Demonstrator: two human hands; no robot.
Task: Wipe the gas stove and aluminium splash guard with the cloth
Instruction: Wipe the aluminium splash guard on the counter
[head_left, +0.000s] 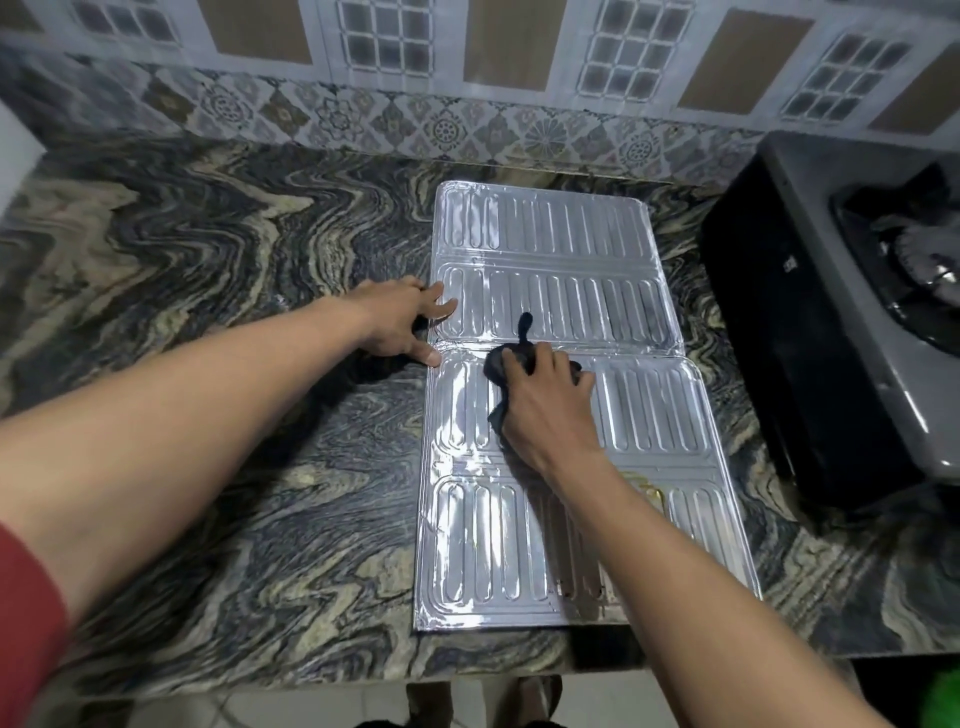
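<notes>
The ribbed aluminium splash guard lies unfolded flat on the marbled counter, its panels running from the tiled wall toward the front edge. My right hand presses a dark cloth onto the guard's middle panel; a strip of cloth sticks out past my fingers. My left hand rests with fingers spread on the guard's left edge, holding it down. The gas stove, grey on top with black sides, stands to the right of the guard, partly cut off by the frame.
The marbled stone counter stretches left of the guard. A patterned tile wall rises behind. A yellowish stain marks the guard near my right forearm. The counter's front edge lies just below the guard's near end.
</notes>
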